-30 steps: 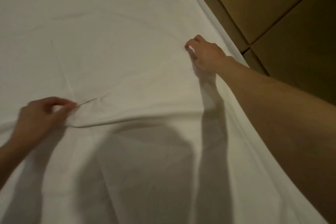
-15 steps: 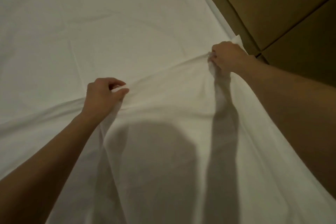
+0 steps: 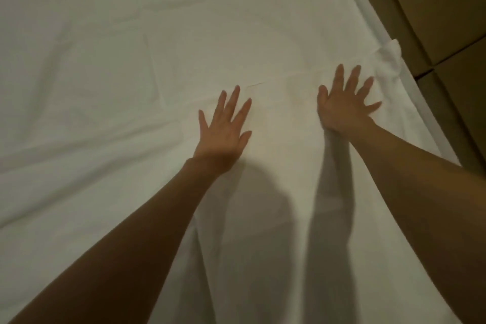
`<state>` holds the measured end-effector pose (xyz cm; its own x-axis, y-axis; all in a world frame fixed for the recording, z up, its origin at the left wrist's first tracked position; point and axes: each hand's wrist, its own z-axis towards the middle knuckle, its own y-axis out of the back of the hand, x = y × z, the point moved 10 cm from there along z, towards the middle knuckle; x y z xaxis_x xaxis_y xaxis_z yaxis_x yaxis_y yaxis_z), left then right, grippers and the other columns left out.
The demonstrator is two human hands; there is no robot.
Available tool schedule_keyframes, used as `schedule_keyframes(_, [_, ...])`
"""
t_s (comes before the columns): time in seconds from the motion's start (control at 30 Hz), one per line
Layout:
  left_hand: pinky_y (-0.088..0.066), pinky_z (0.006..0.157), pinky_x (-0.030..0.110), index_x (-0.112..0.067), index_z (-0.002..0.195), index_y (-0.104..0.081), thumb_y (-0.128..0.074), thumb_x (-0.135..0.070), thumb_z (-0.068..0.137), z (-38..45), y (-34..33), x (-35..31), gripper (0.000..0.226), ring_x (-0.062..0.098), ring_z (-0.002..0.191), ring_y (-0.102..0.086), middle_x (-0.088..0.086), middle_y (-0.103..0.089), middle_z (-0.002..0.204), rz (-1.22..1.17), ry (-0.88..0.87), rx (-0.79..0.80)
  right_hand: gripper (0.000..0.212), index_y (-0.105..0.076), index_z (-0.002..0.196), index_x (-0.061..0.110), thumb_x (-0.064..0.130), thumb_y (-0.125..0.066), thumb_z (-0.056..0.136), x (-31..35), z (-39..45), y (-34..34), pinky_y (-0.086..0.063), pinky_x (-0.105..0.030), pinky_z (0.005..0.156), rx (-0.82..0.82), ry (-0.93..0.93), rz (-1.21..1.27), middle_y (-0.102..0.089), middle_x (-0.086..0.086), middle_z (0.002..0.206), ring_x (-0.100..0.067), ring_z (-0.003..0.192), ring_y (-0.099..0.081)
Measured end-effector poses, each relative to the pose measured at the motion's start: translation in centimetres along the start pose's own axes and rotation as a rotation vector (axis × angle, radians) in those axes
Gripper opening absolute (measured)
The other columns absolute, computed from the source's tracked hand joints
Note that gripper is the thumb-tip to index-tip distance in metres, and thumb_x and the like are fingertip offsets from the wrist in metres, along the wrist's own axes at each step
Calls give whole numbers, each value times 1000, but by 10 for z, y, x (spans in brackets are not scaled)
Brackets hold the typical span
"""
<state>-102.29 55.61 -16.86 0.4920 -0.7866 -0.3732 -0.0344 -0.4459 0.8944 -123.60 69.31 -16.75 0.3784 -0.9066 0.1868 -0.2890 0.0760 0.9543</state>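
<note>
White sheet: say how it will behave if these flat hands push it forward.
The white sheet is probably floppy: its corner lies crumpled beyond the right hand. Pushed, it would likely ruck into ridges rather than slide whole, judging by the creases left of the left hand. It looks thin, so probably light to lift.

White sheet (image 3: pixel 163 42): spread flat, faint creases, top layer's edge across mid, corner bunched at rt side.

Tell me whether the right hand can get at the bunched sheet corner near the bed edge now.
Probably yes. The right hand lies flat and open on the sheet, and the bunched corner sits just beyond it with nothing between.
</note>
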Motion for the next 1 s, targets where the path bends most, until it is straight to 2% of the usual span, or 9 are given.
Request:
schedule_keyframes(0.1, [-11,109,69,-28,153,-15,-19,-48,98,-35,-11,26,59,25,149,2,1,-2,162,135,33,-4,65,-5,154,19,47,-29,100,12,-15,-8,2,-73,107,-19,-12,-37,3,-13,160,-40,145,5])
schedule_keyframes(0.17, [-18,103,73,-25,151,-24,-16,-50,94,-53,-13,51,63,28,148,-9,4,-14,160,167,62,41,67,-5,154,18,48,-28,99,32,-32,-19,-2,-72,108,3,2,-101,5,-10,161,-39,146,7])
schedule_keyframes(0.27, [-9,107,70,-31,153,-8,-9,-54,95,-74,-4,81,63,20,149,6,-1,2,162,206,122,50,72,0,154,16,52,-28,98,86,-71,-40,0,-68,109,78,134,-104,10,-8,161,-37,146,12])
schedule_keyframes(0.33, [-4,110,68,-34,152,2,-15,-51,99,-87,1,102,58,17,147,16,-4,13,161,211,180,62,73,5,153,17,53,-26,98,131,-104,-55,2,-66,110,145,253,-113,16,-8,160,-37,145,17])
schedule_keyframes(0.5, [-3,110,69,-39,151,7,-22,-48,101,-139,19,167,58,19,146,20,-8,19,159,161,362,79,65,6,153,25,50,-22,100,245,-206,-107,2,-64,111,273,514,-175,19,-7,159,-39,143,21])
schedule_keyframes(0.7, [-8,110,68,-41,150,8,-22,-49,101,-238,36,262,58,22,147,18,-7,20,159,115,521,125,67,10,152,27,50,-25,100,337,-339,-159,0,-64,111,443,584,-199,26,-7,157,-41,140,27])
schedule_keyframes(1.0, [-12,109,67,-39,151,3,-21,-51,100,-438,65,423,58,22,148,13,-8,15,160,133,648,212,65,1,153,24,48,-28,100,480,-499,-211,-9,-62,113,561,663,-252,18,-8,159,-43,143,18])
